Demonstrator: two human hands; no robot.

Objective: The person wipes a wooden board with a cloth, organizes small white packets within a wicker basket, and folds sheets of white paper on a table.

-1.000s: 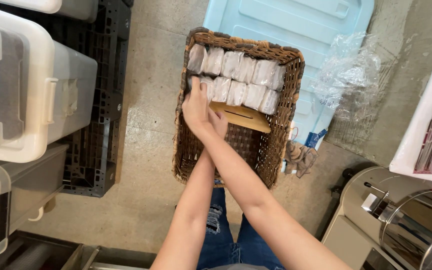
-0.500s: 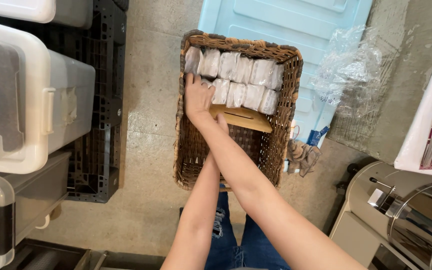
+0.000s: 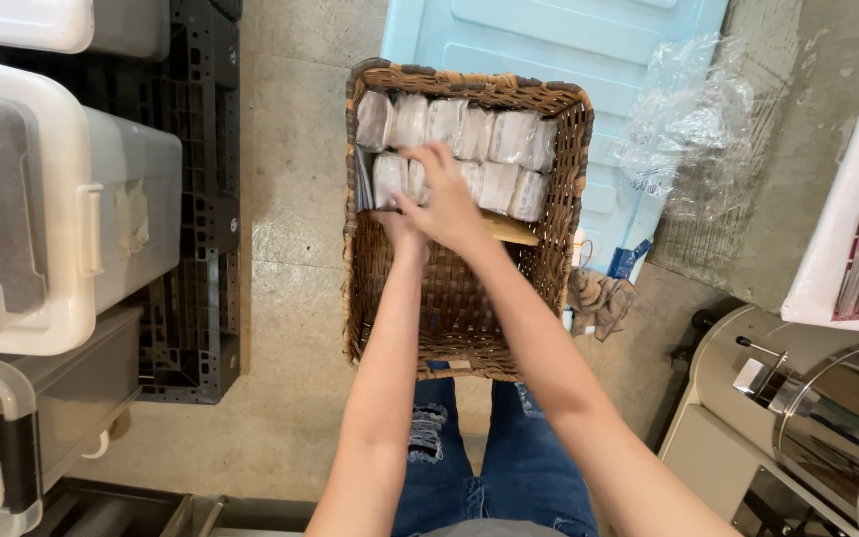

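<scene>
A brown wicker basket (image 3: 370,298) stands on the concrete floor in front of my knees. Two rows of small clear-wrapped pale packets (image 3: 509,134) fill its far end, with a flat tan card (image 3: 511,231) lying just below them. Both my hands reach into the basket. My right hand (image 3: 444,199) lies over the nearer row, fingers spread on the packets. My left hand (image 3: 398,227) is mostly hidden under the right one, at the left end of that row. Whether either hand grips a packet is hidden.
White and grey plastic storage bins (image 3: 62,219) stand on a black pallet (image 3: 201,199) at left. A light blue plastic lid (image 3: 569,50) and crumpled clear plastic wrap (image 3: 693,119) lie beyond the basket. A metal appliance (image 3: 807,418) sits at lower right, a white shelf (image 3: 847,219) above it.
The view has shifted slightly. My right hand has moved over my left and spread onto the nearer row of packets.
</scene>
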